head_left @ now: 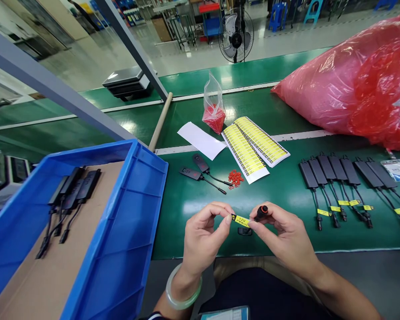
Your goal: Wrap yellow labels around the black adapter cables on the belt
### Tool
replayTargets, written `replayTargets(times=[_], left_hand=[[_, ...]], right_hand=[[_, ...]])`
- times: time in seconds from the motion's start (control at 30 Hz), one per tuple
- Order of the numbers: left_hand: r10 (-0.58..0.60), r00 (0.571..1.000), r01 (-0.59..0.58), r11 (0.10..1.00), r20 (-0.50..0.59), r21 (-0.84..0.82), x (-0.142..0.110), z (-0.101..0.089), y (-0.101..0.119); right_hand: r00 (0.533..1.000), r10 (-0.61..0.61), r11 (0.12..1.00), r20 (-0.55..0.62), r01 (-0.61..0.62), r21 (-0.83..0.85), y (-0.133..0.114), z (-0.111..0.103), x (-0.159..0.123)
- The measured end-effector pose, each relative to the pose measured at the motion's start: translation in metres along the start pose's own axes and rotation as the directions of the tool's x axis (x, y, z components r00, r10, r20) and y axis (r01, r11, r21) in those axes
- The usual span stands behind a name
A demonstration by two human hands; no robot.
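Observation:
My left hand [206, 235] pinches the left end of a small yellow label [241, 220] printed "12V". My right hand [283, 235] holds a black cable connector [261, 212] with an orange-red ring at its tip, and its thumb presses the label's right end. Just below the label, part of a black box [244, 231] shows between the hands; whether the connector's cable joins it is hidden. Beyond the hands lie a pile of small red rings [235, 178], two black boxes with cables [190, 173] and sheets of yellow labels [246, 151].
At left stands a blue crate [120, 231] with several black cabled boxes on its cardboard-coloured bottom. A row of labelled black boxes [326, 168] lies at right. Farther back are a white paper [202, 140], a clear bag of red pieces [214, 116] and a big red bag [346, 84].

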State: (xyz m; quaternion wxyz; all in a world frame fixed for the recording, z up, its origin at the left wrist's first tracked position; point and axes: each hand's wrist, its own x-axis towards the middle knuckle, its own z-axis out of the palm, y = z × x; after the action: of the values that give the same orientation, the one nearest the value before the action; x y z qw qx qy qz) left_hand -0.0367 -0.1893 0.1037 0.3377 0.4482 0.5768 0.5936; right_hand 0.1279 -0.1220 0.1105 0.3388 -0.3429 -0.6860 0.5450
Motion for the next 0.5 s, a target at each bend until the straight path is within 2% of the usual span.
replayTargets(times=[0.17,0.3,0.37,0.43,0.5], left_hand=[[0.008,1.000,-0.008,1.000,-0.027,-0.010,-0.002,0.001,-0.003],[0.025,0.997,-0.036,0.988,-0.075,-0.153,-0.002,0.008,-0.009],[0.022,0.999,-0.026,0.982,-0.024,-0.188,-0.003,0.015,-0.012],[0.020,0.997,-0.007,0.985,0.075,-0.171,-0.005,0.022,-0.012],[0.048,0.992,-0.030,0.988,0.113,-0.152,-0.006,0.027,-0.012]], right_hand=[[0.992,-0.068,0.994,-0.108,0.059,-0.088,0.005,0.006,-0.005],[0.984,-0.108,0.991,-0.144,0.095,-0.094,0.005,0.007,-0.007],[0.986,-0.105,0.993,-0.128,0.096,-0.073,0.004,0.006,-0.007],[0.990,-0.095,0.995,-0.100,0.091,-0.044,0.003,0.006,-0.008],[0.994,-0.079,0.997,-0.075,0.078,-0.013,0.002,0.005,-0.009]])
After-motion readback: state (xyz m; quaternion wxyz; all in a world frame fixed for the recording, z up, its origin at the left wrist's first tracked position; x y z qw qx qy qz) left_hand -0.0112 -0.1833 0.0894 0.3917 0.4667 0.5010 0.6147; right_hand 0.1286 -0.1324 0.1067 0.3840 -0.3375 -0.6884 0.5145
